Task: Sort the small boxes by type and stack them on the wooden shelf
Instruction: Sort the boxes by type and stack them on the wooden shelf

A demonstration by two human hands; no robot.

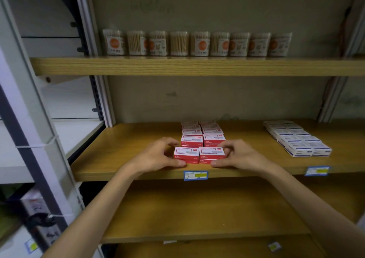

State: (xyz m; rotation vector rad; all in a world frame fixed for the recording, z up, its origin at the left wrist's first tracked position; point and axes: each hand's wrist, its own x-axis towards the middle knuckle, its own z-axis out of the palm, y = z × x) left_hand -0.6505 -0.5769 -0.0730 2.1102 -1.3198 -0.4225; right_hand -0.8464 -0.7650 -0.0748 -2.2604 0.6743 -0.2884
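Flanking the front pair of red boxes [199, 155] on the wooden shelf [126, 151]: left hand [158, 155] and right hand [239, 155], fingers curled against outer ends. Boxes' long axes run left-right; two columns recede toward the back wall.

Middle shelf [128, 149]: two columns of stapler-pin boxes [200, 139] run front to back at its centre.
Front pair: left hand [158, 155] at its left, right hand [239, 156] at its right.
Far right: another box group [298, 139], well apart.
Upper shelf [197, 66]: row of cotton-swab packs [197, 43].
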